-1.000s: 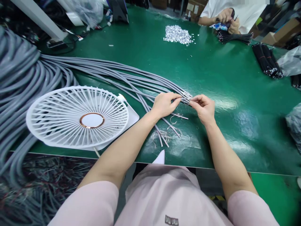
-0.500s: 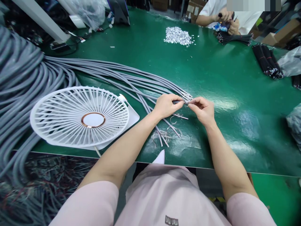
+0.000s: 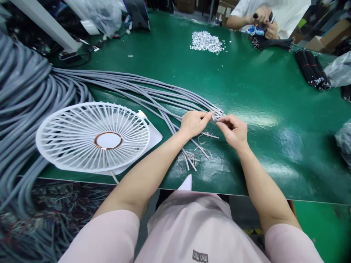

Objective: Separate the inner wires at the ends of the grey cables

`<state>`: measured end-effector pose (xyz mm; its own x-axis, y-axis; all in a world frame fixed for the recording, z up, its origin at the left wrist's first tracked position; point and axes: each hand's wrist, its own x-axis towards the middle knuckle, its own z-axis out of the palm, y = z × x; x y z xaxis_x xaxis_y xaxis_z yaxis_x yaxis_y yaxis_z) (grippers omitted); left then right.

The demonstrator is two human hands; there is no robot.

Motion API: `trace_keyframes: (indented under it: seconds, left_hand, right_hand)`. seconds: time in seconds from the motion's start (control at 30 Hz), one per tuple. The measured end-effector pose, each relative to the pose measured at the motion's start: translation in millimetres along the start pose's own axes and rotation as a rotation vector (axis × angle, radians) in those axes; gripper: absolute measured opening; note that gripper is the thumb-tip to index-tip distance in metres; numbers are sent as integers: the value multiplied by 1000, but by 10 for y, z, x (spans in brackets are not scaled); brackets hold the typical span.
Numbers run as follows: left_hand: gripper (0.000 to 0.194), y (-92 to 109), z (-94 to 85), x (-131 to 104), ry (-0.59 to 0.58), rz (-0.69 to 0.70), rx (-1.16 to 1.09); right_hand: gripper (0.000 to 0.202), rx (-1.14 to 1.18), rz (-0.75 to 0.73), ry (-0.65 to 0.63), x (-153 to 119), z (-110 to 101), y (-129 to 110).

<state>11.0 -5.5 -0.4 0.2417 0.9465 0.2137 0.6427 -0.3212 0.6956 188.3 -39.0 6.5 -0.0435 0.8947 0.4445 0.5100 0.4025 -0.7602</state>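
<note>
Long grey cables (image 3: 131,78) run from a big coil at the left across the green table (image 3: 263,91), their stripped pale ends near the middle. My left hand (image 3: 195,123) pinches one cable end between thumb and fingers. Close on its right, my right hand (image 3: 233,132) has thumb and forefinger pressed together at the tip of that end; whatever is between them is too small to make out. Several cable ends with frayed thin wires (image 3: 192,157) lie nearer the table's front edge, below my hands.
A white fan (image 3: 93,137) stands left of my forearm. Silvery scraps (image 3: 207,41) are heaped at the back. Across the table a person's hands (image 3: 264,22) hold a dark tool above black wires (image 3: 272,42). Black bundles (image 3: 311,69) and plastic bags (image 3: 340,71) lie at the right.
My right hand has shifted slightly left and down. My left thumb has moved up along the cable end, and loose thin strands now show beside it.
</note>
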Motion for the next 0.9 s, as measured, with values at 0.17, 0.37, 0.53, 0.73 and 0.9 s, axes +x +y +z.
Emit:
trace_keyframes:
  seconds: [0.17, 0.37, 0.53, 0.73, 0.9]
  left_hand:
    - [61, -11, 54, 19, -46, -18, 85]
    - [54, -159, 95, 133, -10, -122, -204]
    - [42, -205, 87, 113, 35, -89, -470]
    - [41, -179, 75, 87, 50, -110, -583]
    - [39, -178, 77, 90, 56, -74, -597]
  right_hand:
    - [5, 40, 48, 39, -45, 54, -52]
    - [9, 91, -127, -229, -179, 53, -359]
    - [8, 129, 43, -75, -103, -5, -186]
    - [23, 26, 31, -91, -45, -23, 18]
    - [30, -196, -38, -318, -56, 66, 60]
